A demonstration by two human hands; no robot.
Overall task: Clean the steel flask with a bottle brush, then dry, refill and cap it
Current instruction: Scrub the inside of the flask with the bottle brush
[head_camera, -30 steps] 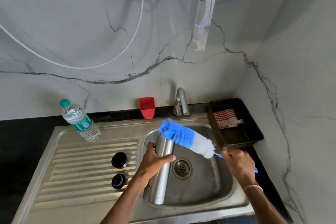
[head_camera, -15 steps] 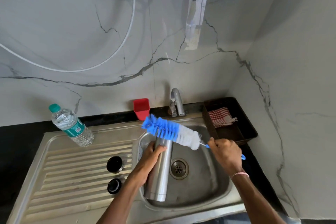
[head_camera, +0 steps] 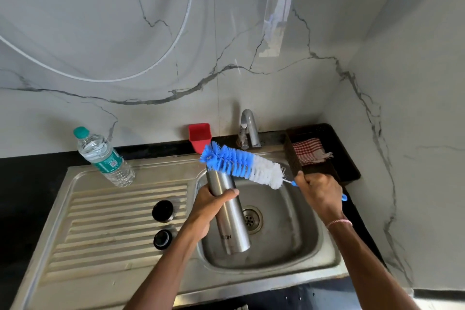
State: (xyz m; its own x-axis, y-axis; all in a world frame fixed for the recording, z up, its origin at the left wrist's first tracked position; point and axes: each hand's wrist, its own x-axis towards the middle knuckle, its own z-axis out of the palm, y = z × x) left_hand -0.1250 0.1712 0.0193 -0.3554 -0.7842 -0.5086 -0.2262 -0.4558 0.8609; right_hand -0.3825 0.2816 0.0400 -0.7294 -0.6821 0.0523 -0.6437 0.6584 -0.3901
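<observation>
My left hand [head_camera: 210,209] grips the steel flask [head_camera: 232,221] near its upper end, holding it tilted over the sink basin [head_camera: 297,234] with its open mouth pointing away from me. My right hand [head_camera: 318,190] grips the thin handle of the bottle brush [head_camera: 242,163]. The brush has a blue and white bristle head that lies across and just above the flask's mouth, its blue tip pointing left. Two black caps [head_camera: 162,210] [head_camera: 163,238] lie on the ribbed drainboard, left of the basin.
A plastic water bottle [head_camera: 104,157] stands at the back left of the drainboard [head_camera: 113,229]. Against the wall stand a red cup [head_camera: 200,136] and the tap [head_camera: 247,128]. A dark tray [head_camera: 349,164] at the right holds a red checked cloth [head_camera: 310,150].
The brush head has moved left and down, from beside the flask to just over its mouth. The view has tilted down slightly. Both hands keep their grips.
</observation>
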